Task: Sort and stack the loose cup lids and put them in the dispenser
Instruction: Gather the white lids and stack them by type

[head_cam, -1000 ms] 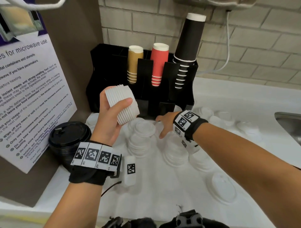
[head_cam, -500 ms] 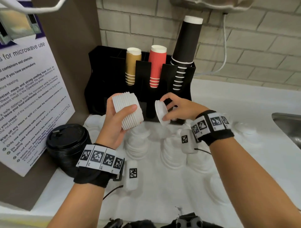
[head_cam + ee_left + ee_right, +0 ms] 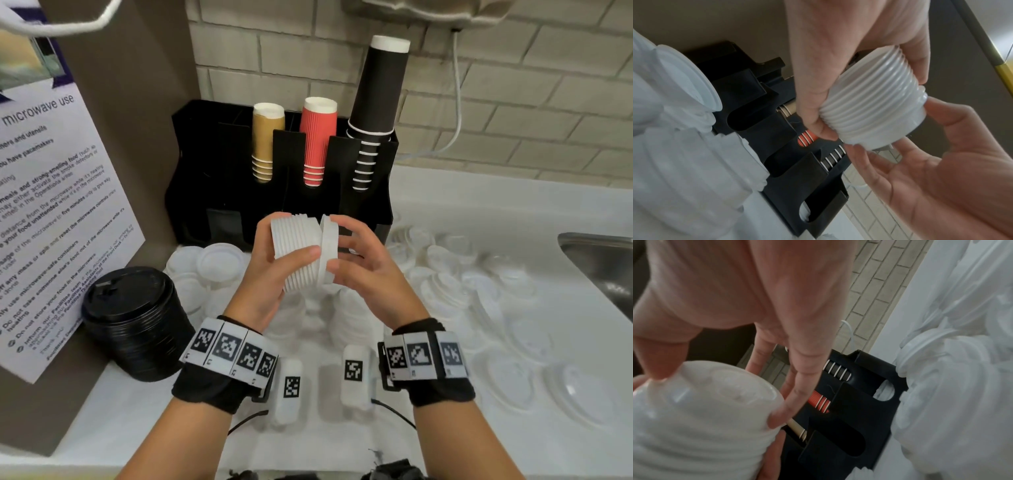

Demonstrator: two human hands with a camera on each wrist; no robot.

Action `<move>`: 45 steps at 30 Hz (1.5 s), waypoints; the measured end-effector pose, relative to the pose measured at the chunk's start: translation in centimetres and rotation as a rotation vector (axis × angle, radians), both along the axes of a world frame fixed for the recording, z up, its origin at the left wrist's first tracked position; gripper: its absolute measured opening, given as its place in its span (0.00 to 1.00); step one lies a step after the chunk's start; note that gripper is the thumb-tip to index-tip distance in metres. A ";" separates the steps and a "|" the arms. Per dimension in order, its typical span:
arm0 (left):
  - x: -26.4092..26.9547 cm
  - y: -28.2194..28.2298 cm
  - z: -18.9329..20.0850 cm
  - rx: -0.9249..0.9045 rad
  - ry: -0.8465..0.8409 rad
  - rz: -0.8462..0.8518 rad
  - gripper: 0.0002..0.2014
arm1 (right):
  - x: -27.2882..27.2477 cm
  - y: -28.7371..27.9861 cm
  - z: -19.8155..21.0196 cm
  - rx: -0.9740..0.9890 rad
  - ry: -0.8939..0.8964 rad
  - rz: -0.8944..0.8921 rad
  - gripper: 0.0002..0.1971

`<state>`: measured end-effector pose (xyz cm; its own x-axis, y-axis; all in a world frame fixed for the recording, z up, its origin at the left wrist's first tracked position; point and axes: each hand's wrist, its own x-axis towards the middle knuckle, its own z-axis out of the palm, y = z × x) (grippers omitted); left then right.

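My left hand [image 3: 286,240] grips a sideways stack of ribbed white lids [image 3: 301,274], thumb in front and fingers behind. My right hand [image 3: 342,243] pinches one white lid [image 3: 328,240] by its rim and holds it against the stack's right end, slightly tilted. The left wrist view shows the stack [image 3: 873,113] held between both hands, and the right wrist view shows the lid [image 3: 715,394] under my thumb and a fingertip. The black dispenser [image 3: 219,192] stands just behind, against the brick wall. Loose white lids [image 3: 445,294] lie scattered on the white counter.
Low piles of white lids [image 3: 356,318] sit under my hands. A stack of black lids [image 3: 133,322] stands at the left by a microwave notice [image 3: 51,222]. Gold, red and black cups [image 3: 373,113] fill the dispenser's slots. A steel sink [image 3: 603,260] is at the right.
My right hand picked a single lid off the counter and brought it left to the end of the stack. My left hand shifted the stack slightly right to meet it.
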<state>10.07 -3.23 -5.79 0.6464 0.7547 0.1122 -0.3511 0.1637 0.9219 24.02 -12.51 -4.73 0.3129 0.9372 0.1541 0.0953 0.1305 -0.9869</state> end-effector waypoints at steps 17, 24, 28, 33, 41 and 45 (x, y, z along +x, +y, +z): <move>-0.1 -0.6 0.2 0.051 0.015 -0.126 0.34 | 0.5 -1.2 0.6 -0.009 -0.059 0.049 0.31; -0.1 -0.4 0.1 0.038 0.034 -0.164 0.35 | 0.8 -1.4 0.7 -0.013 -0.086 0.053 0.30; 0.3 -0.3 0.2 -0.008 0.032 -0.208 0.38 | 1.0 -1.4 0.9 -0.028 -0.100 0.048 0.30; 0.7 -0.1 0.2 -0.057 0.006 -0.169 0.40 | 1.7 -0.8 2.2 -0.076 -0.152 0.125 0.31; -0.8 1.7 0.5 -0.162 -0.081 -0.017 0.46 | 5.9 2.1 0.7 -0.826 -1.116 0.343 0.42; -1.6 2.1 0.5 -0.146 -0.081 -0.024 0.44 | 6.3 3.0 -0.4 -0.941 -1.173 0.420 0.42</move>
